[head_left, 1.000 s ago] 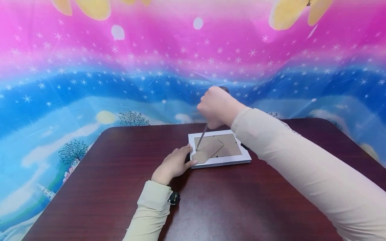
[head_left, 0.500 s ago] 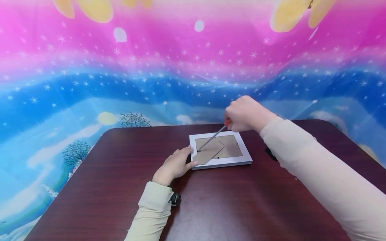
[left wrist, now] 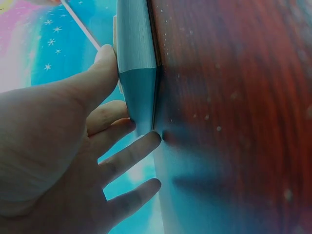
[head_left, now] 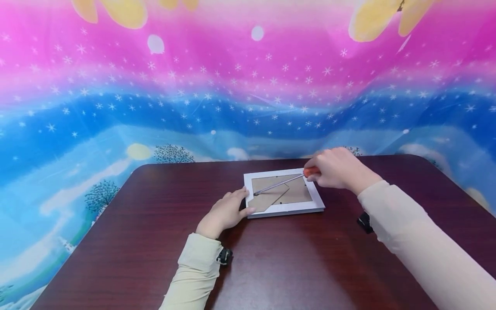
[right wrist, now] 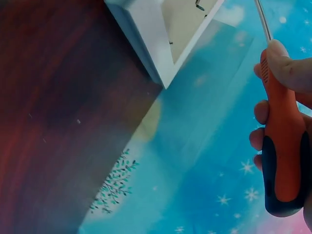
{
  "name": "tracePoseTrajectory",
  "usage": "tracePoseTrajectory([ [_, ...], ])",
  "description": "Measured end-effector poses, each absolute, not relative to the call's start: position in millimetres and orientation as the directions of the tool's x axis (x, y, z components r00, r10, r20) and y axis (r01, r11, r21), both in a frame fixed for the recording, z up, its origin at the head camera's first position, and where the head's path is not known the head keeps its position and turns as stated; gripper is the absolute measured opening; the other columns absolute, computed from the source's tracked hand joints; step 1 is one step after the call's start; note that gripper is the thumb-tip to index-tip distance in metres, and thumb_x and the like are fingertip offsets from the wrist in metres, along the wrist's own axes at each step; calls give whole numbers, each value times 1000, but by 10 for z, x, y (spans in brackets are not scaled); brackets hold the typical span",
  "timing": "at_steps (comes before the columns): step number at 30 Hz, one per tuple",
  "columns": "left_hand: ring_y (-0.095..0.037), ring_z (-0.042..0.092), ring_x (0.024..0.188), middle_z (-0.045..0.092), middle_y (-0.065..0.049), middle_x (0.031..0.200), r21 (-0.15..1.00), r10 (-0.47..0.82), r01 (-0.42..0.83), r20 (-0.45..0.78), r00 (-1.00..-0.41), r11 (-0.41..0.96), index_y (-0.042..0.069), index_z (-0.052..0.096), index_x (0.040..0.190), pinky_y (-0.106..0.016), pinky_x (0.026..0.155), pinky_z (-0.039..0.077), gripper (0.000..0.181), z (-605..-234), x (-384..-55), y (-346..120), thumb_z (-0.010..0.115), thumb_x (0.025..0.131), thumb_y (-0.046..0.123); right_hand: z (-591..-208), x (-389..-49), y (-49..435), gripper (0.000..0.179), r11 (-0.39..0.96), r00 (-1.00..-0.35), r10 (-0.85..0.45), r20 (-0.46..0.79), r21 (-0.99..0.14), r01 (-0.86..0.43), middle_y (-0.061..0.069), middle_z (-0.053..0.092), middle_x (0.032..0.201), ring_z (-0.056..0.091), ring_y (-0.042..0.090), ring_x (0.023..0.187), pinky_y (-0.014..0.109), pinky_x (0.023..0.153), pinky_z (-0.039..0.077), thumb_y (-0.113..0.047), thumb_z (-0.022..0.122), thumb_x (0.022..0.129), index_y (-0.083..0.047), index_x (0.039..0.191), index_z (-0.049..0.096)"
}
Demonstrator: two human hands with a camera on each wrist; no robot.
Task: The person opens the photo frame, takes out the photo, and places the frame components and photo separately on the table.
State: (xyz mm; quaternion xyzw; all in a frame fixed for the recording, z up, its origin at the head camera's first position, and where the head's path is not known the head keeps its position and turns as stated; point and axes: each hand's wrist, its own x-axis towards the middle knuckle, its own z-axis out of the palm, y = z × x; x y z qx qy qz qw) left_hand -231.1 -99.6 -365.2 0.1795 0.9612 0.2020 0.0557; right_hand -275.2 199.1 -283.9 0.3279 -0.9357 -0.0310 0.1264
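No lettering, label, brand, number or sign can be read in the head, left wrist or right wrist view.

Left hand (left wrist: 61, 139) hogging the left side, fingers spread, thumb on the pale frame (left wrist: 136, 44) up top centre; thin rod (left wrist: 80, 24) slanting across the upper left, reddish table (left wrist: 243, 97) filling the right.
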Motion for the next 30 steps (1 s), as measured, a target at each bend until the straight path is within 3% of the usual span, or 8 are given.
tracePoseTrajectory([
  [5, -37, 32, 143, 32, -8, 159, 406, 368, 319, -45, -929, 856, 7, 46, 148, -53, 111, 32, 58, -3648, -2315, -995, 60, 99, 35, -2953, -2694, 2040, 9, 807, -768, -588, 256, 121, -578, -8, 60, 71, 47, 12, 56, 34, 50, 43, -27, 80, 82, -23, 90, 77],
  [12, -39, 31, 143, 32, -8, 159, 398, 373, 326, -44, -927, 857, 7, 46, 148, -53, 112, 31, 58, -3667, -2325, -991, 59, 100, 36, -3092, -2618, 2105, 17, 837, -790, -536, 298, 66, -543, -6, 72, 86, 57, 11, 60, 40, 60, 51, -20, 76, 83, -19, 100, 80],
  [22, -40, 30, 143, 32, -7, 159, 401, 369, 320, -48, -928, 858, 7, 45, 149, -52, 112, 30, 58, -3686, -2327, -994, 59, 100, 36, -3230, -2508, 2125, 11, 854, -792, -496, 356, 36, -519, -11, 60, 71, 54, 11, 56, 33, 52, 45, -23, 79, 82, -21, 92, 78],
  [30, -39, 31, 143, 32, -7, 159, 402, 370, 322, -46, -928, 857, 7, 45, 148, -51, 113, 30, 58, -3680, -2332, -1006, 58, 100, 36, -3301, -2425, 2126, 21, 870, -815, -466, 344, 8, -494, -8, 58, 71, 51, 12, 57, 32, 52, 42, -25, 81, 81, -18, 102, 79],
])
